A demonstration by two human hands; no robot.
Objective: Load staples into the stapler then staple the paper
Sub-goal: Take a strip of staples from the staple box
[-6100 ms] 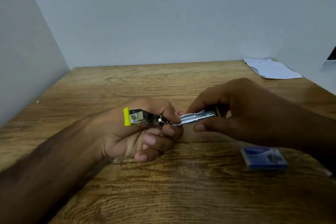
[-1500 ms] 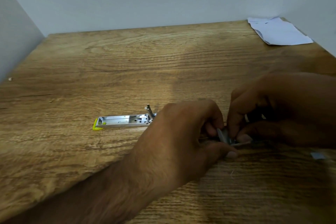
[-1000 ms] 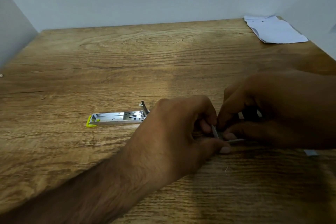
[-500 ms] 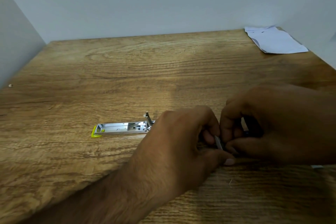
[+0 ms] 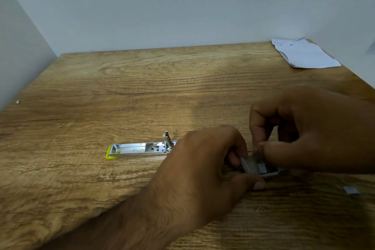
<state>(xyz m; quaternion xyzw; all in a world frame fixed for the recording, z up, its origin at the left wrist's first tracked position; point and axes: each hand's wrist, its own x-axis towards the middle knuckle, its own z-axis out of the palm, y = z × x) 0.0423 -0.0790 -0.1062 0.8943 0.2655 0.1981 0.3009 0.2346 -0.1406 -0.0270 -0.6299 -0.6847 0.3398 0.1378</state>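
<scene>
Both hands, left [image 5: 205, 160] and right [image 5: 312, 130], are bare, forearms unsleeved, no jewellery visible.

The stapler [image 5: 142, 149] was up in both hands six seconds ago; now it lies open on the table [image 5: 121, 87], apart from the hands. The left hand [image 5: 205, 166] and right hand [image 5: 308, 130] now pinch a small grey box [image 5: 257, 165] between their fingertips, and it shows more than a moment ago.
</scene>
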